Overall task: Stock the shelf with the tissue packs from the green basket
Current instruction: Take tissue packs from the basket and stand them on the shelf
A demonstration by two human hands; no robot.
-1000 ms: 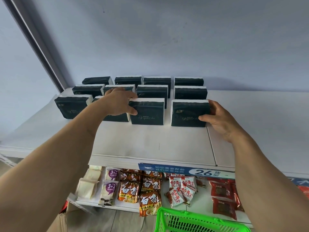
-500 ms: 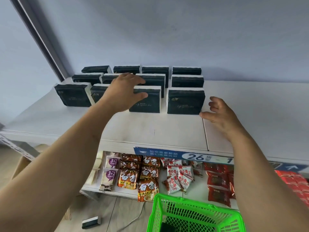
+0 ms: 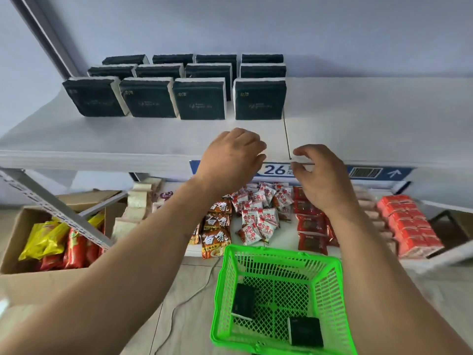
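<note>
Several dark green tissue packs [image 3: 199,101] stand in three rows on the white top shelf [image 3: 358,129], against the back wall. The green basket [image 3: 330,285] sits on the floor below and holds two more dark packs, one leaning at the left [image 3: 243,301] and one at the front right [image 3: 305,331]. My left hand [image 3: 230,160] and my right hand [image 3: 320,175] hover side by side over the shelf's front edge, below the packs. Both hands hold nothing and their fingers are loosely curled and apart.
The lower shelf [image 3: 286,237] carries snack packets, red packs and pale wrapped items. A blue label strip [image 3: 368,172] marked 26 runs along the top shelf's edge. A cardboard box [image 3: 23,278] of yellow and red bags stands at the left. A white cable [image 3: 194,295] lies on the floor.
Both hands have let go of the front-row packs and drawn back toward me, to the shelf's front edge. The view has tilted down, showing the basket's inside.
</note>
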